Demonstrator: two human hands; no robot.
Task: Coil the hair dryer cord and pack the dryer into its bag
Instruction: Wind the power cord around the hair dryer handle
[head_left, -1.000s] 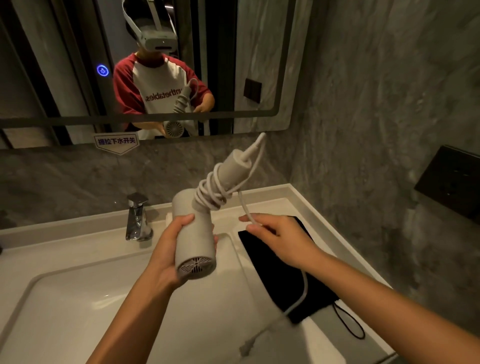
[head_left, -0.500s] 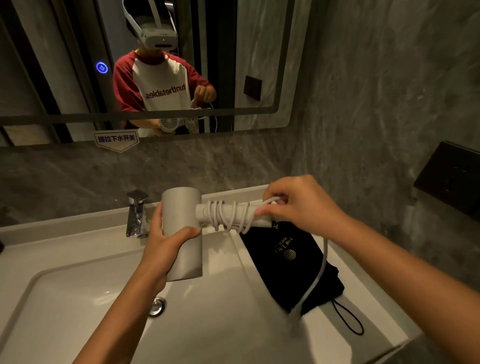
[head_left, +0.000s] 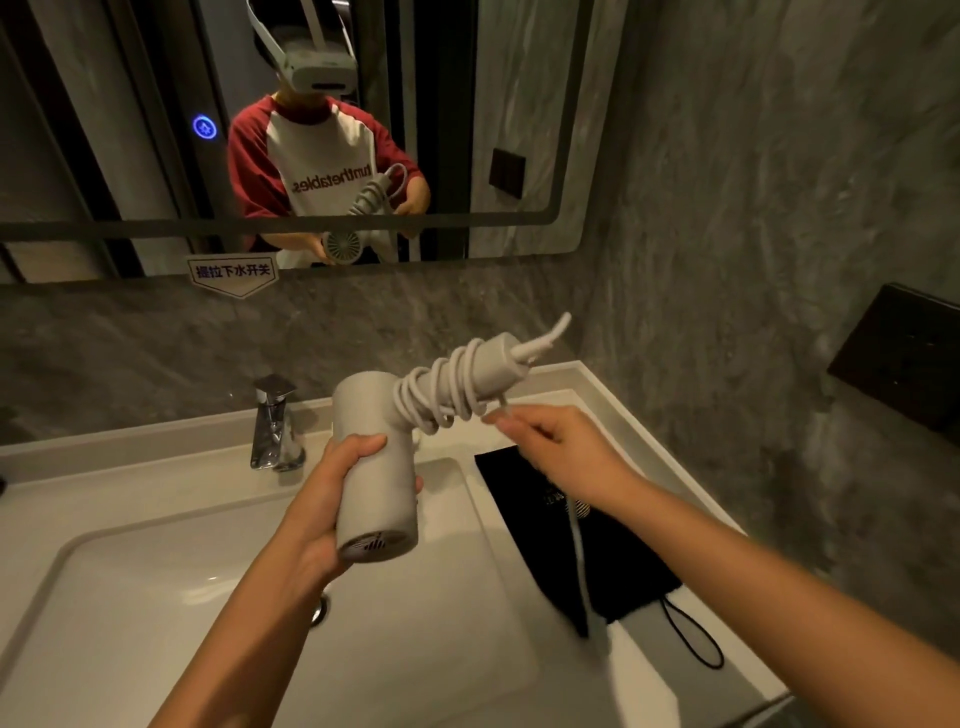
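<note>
Over the white basin (head_left: 156, 597), at a grey stone wall, mirror above. Left hand (head_left: 332, 499) wrapped around the barrel of the hair dryer (head_left: 376, 467), intake grille toward the camera, barrel roughly upright. Handle (head_left: 467, 382) juts up and to the right, away from the person, long axis rising toward the wall corner.

Cord (head_left: 431, 402) sits in several loose turns around the handle; turns nearest the barrel sag. The free length drops from the underside of the handle, through the right hand (head_left: 566, 454), then hangs down across the black drawstring bag (head_left: 618, 582). The far end blurs out low down; plug not made out.

Right hand just below and right of the handle, fingers pinching the cord close to the last turn. Grip looks light, a guide more than a clamp.

Bag lies flat on the counter ledge (head_left: 670, 670) right of the basin, directly under the right forearm, drawstring loop trailing near its lower end. Which end opens, cannot tell.

Judgement: winding partly done, a fair tail left. Next turn must pass over the handle's raised end, so the right hand is the one to carry it; the left only steadies.
</note>
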